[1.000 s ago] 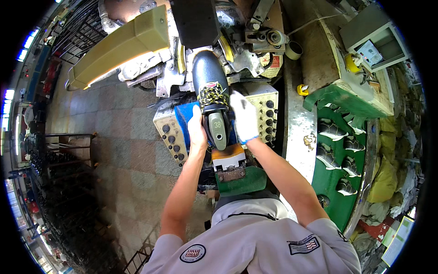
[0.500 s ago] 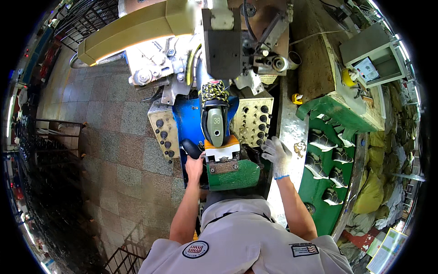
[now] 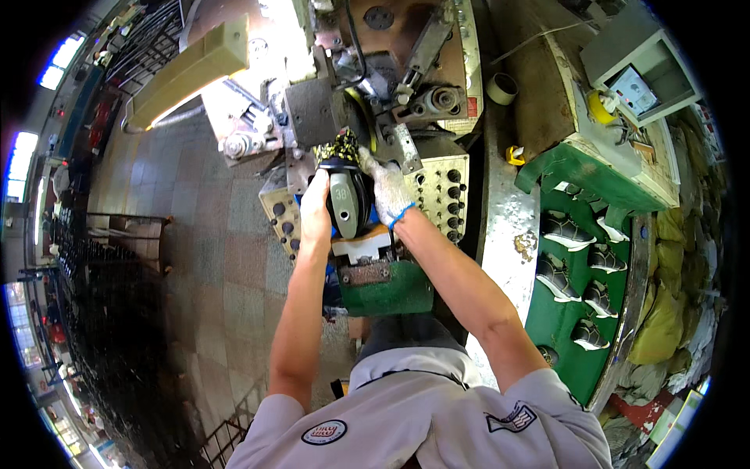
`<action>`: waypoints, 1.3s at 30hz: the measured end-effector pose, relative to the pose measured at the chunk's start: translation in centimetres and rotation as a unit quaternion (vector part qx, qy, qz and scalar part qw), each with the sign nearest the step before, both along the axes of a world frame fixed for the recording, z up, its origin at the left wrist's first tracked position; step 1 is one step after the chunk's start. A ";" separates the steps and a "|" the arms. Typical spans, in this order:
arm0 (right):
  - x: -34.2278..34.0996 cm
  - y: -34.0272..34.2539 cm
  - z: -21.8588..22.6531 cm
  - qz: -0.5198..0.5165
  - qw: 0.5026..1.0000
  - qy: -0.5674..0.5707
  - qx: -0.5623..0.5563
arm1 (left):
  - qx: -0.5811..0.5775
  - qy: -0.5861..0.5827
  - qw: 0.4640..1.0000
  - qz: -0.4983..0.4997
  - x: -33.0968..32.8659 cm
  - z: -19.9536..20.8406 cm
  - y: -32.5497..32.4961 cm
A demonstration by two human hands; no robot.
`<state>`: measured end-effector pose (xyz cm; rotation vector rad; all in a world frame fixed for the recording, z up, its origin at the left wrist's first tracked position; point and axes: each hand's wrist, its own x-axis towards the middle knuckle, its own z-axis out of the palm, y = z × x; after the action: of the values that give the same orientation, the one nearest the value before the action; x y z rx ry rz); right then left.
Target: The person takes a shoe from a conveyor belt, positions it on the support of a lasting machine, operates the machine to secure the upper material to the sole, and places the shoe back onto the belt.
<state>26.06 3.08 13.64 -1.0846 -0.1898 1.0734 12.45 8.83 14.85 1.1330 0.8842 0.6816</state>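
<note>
Crowding the shoe (image 3: 341,166): machine parts (image 3: 310,113), knobbed panel (image 3: 439,191)

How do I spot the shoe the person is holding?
Find the big machine at the top middle. At its front, a dark shoe sits between the left hand and gloved right hand. Unlike the white-soled shoes on the green surface, it's being held, with yellow-and-black laces.

Toe of the shoe (image 3: 338,150), frame centre: hidden from me by the machine (image 3: 307,109). Machine cut off, top edge. Shirt (image 3: 437,406) cut off, bottom edge.
</note>
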 end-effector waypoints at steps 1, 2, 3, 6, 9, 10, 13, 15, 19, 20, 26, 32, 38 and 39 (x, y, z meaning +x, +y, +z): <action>-0.3 -0.1 -1.0 -0.010 0.999 -0.036 0.002 | -0.005 -0.019 1.000 -0.002 -0.3 -0.8 -0.2; -0.8 0.1 -0.9 -0.023 0.997 -0.070 0.005 | 0.006 0.008 1.000 0.007 -0.4 -0.6 -0.5; -0.7 -0.2 -0.7 0.023 0.978 -0.195 -0.072 | 0.018 0.034 0.999 0.016 -0.4 -0.4 -1.0; 0.1 -4.1 3.8 0.167 0.817 -0.498 -0.239 | 0.162 0.202 0.963 0.081 -2.2 0.3 -2.8; 1.1 -10.3 2.9 0.038 0.849 -0.501 -0.160 | 0.113 0.053 0.983 0.137 -5.9 -1.4 -3.6; 1.3 -12.1 4.0 0.043 0.889 -0.426 -0.164 | 0.087 0.028 0.983 0.161 -7.4 -3.1 -4.0; 1.5 -17.9 2.9 -0.011 0.937 -0.288 -0.197 | 0.007 0.136 0.972 0.190 -12.4 -12.2 -6.6; 1.3 -21.0 2.4 -0.051 0.947 -0.236 -0.210 | 0.018 0.284 0.940 0.187 -15.0 -17.1 -9.8; 1.5 -26.0 -0.1 -0.140 0.944 -0.186 -0.234 | -0.017 0.353 0.919 0.172 -13.6 -20.7 -12.4; 1.3 -25.7 -0.1 -0.144 0.946 -0.176 -0.230 | -0.043 0.355 0.920 0.158 -12.8 -21.5 -12.0; 0.0 -22.2 1.1 -0.127 0.951 -0.173 -0.224 | -0.056 0.299 0.916 0.263 -8.2 -23.1 -7.6; 0.3 -21.8 1.3 -0.078 0.964 -0.166 -0.195 | -0.020 0.180 0.967 0.178 -12.0 -19.8 -9.0; -0.8 -21.9 5.4 -0.070 0.974 -0.183 -0.117 | 0.098 0.202 0.974 -0.004 -19.3 0.7 -5.5; -1.2 -21.7 6.0 -0.053 0.978 -0.177 -0.094 | 0.129 0.214 0.968 -0.028 -19.5 4.3 -4.9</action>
<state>24.90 -18.65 19.61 -1.4404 -0.3153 0.8074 -7.09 3.95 19.19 1.5690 1.1434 0.5220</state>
